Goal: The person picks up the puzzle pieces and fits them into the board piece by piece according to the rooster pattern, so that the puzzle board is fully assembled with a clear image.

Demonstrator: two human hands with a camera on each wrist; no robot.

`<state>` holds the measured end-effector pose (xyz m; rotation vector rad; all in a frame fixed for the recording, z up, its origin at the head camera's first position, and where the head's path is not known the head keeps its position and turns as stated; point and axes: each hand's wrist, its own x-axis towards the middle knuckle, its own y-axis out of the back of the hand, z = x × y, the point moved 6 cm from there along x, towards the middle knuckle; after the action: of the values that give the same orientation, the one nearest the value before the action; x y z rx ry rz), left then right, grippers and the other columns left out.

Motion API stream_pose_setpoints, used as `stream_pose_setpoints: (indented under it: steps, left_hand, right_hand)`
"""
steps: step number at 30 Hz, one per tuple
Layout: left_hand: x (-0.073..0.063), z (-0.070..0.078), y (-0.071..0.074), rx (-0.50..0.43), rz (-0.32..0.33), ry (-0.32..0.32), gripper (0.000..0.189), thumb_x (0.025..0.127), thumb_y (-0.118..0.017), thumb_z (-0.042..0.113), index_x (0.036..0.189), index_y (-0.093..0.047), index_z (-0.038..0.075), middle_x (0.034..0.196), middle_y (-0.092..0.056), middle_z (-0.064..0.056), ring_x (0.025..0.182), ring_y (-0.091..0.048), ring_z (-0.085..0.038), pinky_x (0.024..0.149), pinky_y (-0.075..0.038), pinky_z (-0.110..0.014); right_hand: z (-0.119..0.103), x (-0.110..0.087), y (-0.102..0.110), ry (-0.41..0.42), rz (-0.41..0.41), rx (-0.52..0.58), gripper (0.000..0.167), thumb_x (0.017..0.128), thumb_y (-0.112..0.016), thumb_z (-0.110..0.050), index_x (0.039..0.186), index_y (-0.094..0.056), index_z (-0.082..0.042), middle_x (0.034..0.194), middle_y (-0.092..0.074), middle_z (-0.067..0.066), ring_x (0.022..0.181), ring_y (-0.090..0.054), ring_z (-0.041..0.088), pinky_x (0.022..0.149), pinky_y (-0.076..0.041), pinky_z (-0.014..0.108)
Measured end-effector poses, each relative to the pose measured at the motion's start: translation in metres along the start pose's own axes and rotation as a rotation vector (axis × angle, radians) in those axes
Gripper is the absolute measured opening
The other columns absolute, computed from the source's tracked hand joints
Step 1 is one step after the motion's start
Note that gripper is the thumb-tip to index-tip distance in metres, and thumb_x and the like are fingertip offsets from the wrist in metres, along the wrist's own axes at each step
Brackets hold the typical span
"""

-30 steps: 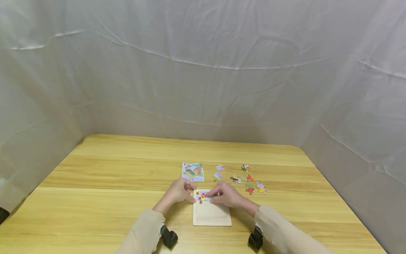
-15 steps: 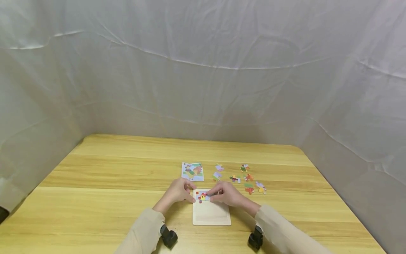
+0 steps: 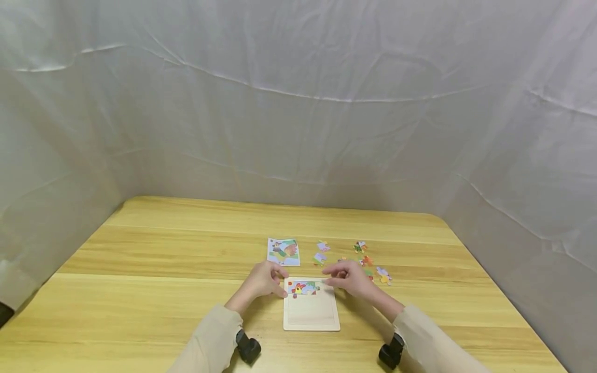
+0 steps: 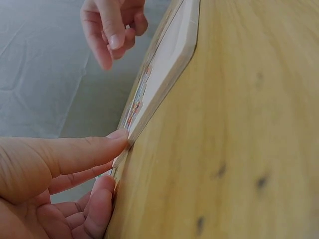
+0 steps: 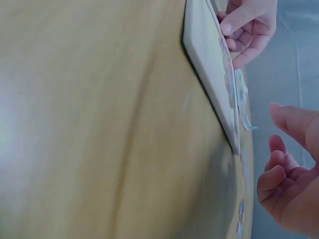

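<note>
The wooden table [image 3: 154, 305] fills the lower half of the head view, and my tray [image 3: 311, 317] lies flat on it, low and just right of centre. Most of the tray is bare: the whole middle and bottom, plus the upper right corner. My left hand [image 3: 260, 281] grips its upper left corner, thumb on the side edge and fingers curled round. My right hand [image 3: 351, 280] holds nothing, thumb and forefinger slightly parted by the upper right corner. Above the tray sits the picture card [image 3: 283, 253], a bird printed on it. A strip of placed pieces [image 3: 304, 288] runs along the tray's top from the left, so I judge only an early part done. At least seven loose pieces [image 3: 384, 275] remain, spread across the upper right of the table.

The table's near edge is cut off at the bottom. My right hand partly covers a couple of loose pieces, so I can't be sure of the count. Both wrist views catch the tray nearly edge-on; whether the strip sits fully flush, I can't tell.
</note>
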<state>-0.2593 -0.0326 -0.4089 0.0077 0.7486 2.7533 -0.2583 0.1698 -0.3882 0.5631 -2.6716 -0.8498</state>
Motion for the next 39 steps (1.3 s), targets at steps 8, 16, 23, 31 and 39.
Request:
stream_pose_setpoints:
  steps: [8, 16, 23, 31, 39]
  left_hand:
    - [0.0, 0.0, 0.0, 0.025, 0.005, -0.012, 0.034, 0.058, -0.077, -0.005, 0.089, -0.065, -0.001, 0.064, -0.048, -0.003, 0.049, -0.041, -0.01, 0.043, -0.04, -0.02]
    - [0.001, 0.0, -0.001, 0.024, 0.004, -0.005, 0.033, 0.058, -0.077, -0.006, 0.089, -0.065, -0.001, 0.064, -0.048, -0.002, 0.05, -0.041, -0.01, 0.043, -0.04, -0.02]
    - [0.002, 0.0, 0.0, 0.02, 0.002, -0.01, 0.033, 0.058, -0.077, -0.005, 0.088, -0.065, -0.001, 0.063, -0.047, -0.002, 0.049, -0.041, -0.01, 0.044, -0.04, -0.02]
    - [0.0, 0.001, 0.0, 0.025, 0.003, -0.019, 0.033, 0.058, -0.077, -0.005, 0.089, -0.065, -0.001, 0.064, -0.048, -0.002, 0.05, -0.041, -0.01, 0.044, -0.04, -0.02]
    - [0.001, 0.001, 0.0, 0.032, 0.006, -0.044, 0.033, 0.058, -0.077, -0.005, 0.088, -0.065, -0.001, 0.063, -0.048, -0.002, 0.052, -0.042, -0.01, 0.046, -0.039, -0.022]
  right_hand:
    - [0.018, -0.012, 0.016, -0.026, 0.058, -0.063, 0.021, 0.077, -0.067, -0.007, 0.096, -0.065, 0.003, 0.077, -0.055, 0.002, 0.06, -0.043, 0.01, 0.049, -0.037, 0.019]
    - [0.035, -0.025, 0.041, -0.094, 0.115, -0.076, 0.027, 0.074, -0.071, -0.009, 0.096, -0.064, 0.004, 0.076, -0.053, 0.003, 0.061, -0.042, 0.011, 0.05, -0.037, 0.018]
    - [0.046, -0.03, 0.062, -0.119, 0.125, -0.115, 0.033, 0.072, -0.072, -0.009, 0.1, -0.064, 0.005, 0.079, -0.057, 0.005, 0.065, -0.046, 0.013, 0.053, -0.04, 0.02]
    - [0.056, -0.033, 0.075, -0.128, 0.085, -0.172, 0.039, 0.071, -0.074, -0.012, 0.103, -0.063, 0.005, 0.079, -0.058, 0.006, 0.061, -0.041, 0.011, 0.049, -0.036, 0.021]
    - [0.065, -0.034, 0.079, -0.197, 0.089, -0.19, 0.042, 0.069, -0.075, -0.015, 0.104, -0.063, 0.005, 0.085, -0.058, 0.009, 0.069, -0.044, 0.016, 0.053, -0.039, 0.024]
